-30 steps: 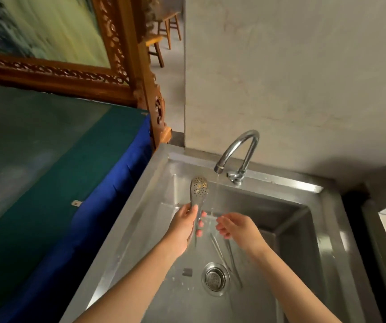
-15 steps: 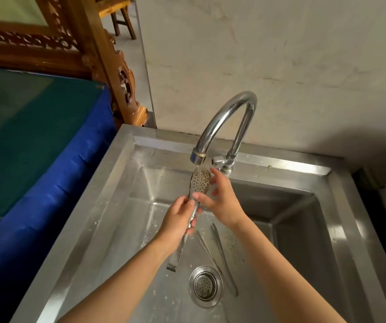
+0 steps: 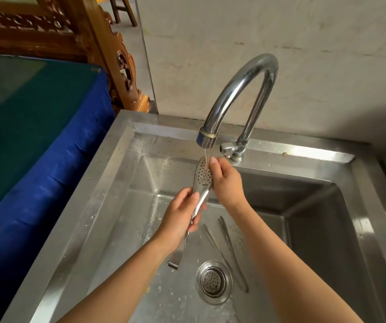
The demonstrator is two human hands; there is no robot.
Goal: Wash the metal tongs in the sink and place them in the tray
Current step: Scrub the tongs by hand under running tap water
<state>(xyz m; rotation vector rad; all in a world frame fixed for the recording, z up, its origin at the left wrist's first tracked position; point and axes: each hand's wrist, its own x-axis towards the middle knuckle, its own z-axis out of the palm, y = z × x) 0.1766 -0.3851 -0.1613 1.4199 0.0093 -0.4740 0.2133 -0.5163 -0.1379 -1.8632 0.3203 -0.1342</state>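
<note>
— Which step is being carried out?

— The washing, so it is being judged. Nearest, beside the drain (image 3: 213,281), a pair of slimmer tongs (image 3: 232,250) is being left flat on the floor of the sink (image 3: 108,173), untouched. Just beyond, the metal tongs (image 3: 202,177) are being gripped round the shank by the left hand (image 3: 178,220), with fingers and thumb curled about the metal.

— And the right hand?

— The perforated head is being pinched by the right hand (image 3: 228,185), whose fingers are wrapped behind it. The hands are being kept close; whether they touch cannot be told. The head is being held in the thin stream (image 3: 207,155) falling from the tap (image 3: 241,89).

— Which way are the tongs being pointed?

— The long axis is being held steeply tilted. The square handle end is down and toward the person, low over the basin. The head is up and away, toward the spout.

— What is being called for next?

— Probably the head is to be rubbed and the shank passed under the water. Then the tongs are to be carried to the tray, which is not being shown.
</note>
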